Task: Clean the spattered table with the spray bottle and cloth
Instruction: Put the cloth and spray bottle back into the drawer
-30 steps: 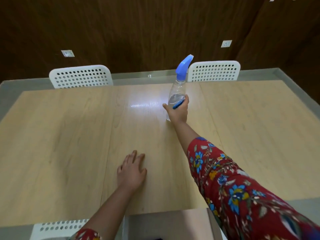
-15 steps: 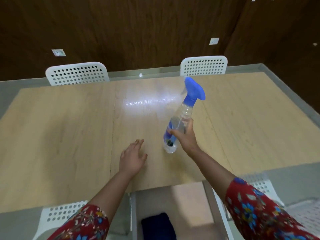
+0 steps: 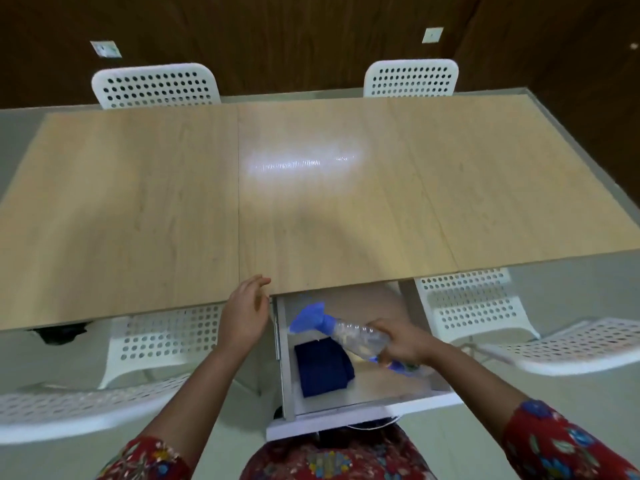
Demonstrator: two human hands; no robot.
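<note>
The right grip (image 3: 403, 342) curled round the spray bottle (image 3: 349, 336), held nearly flat over the open drawer (image 3: 285, 362), nozzle pointing left. The folded blue cloth (image 3: 322, 368) lay in the drawer just under it. The left grip (image 3: 244, 315), relaxed and empty, hovered at the near edge of the tabletop (image 3: 138, 202).

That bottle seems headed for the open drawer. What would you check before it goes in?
1. The drawer pulled open: ok.
2. Grip of the right hand on the spray bottle: ok, fingers curled round its body.
3. Bare drawer floor beside the blue cloth: ok, to the cloth's right.
4. The left hand outside the drawer: ok, open at the edge of the table.
5. Spatter gone from the table: cannot tell, glare on the top.
</note>
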